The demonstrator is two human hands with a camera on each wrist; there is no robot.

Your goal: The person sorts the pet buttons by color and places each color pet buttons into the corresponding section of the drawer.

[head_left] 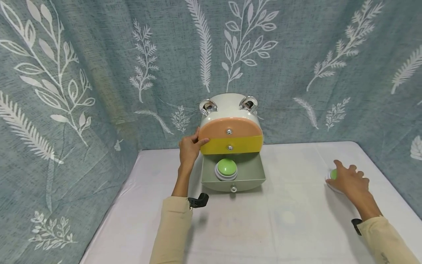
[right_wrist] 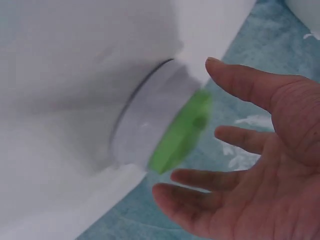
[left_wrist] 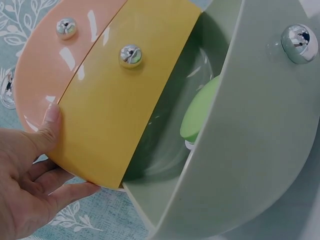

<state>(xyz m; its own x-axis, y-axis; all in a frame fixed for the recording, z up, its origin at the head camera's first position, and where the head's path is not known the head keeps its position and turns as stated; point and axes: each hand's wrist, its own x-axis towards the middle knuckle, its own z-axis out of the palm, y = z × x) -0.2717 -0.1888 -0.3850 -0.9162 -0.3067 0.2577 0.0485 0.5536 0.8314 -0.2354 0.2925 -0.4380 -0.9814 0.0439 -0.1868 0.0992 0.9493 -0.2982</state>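
Observation:
A small frog-shaped drawer cabinet (head_left: 230,106) with silver ring eyes stands at the back of the table. My left hand (head_left: 190,148) holds its left side, with the thumb (left_wrist: 51,122) on the front where the orange and yellow drawers meet and the fingers along the side. Pulled out at the bottom, the grey-green drawer (head_left: 248,168) contains a push button (head_left: 226,168) with a green dome and white base. Far to the right, my right hand (head_left: 352,181) hovers with spread fingers over a second green-and-white push button (right_wrist: 150,117), which sits on the table apart from the fingers.
A white cloth covers the table (head_left: 247,227). Behind it and along both sides hangs a blue-green curtain (head_left: 171,73) with white leaf prints. The orange drawer (head_left: 214,128) and yellow drawer (head_left: 244,146) are closed, each with a silver knob.

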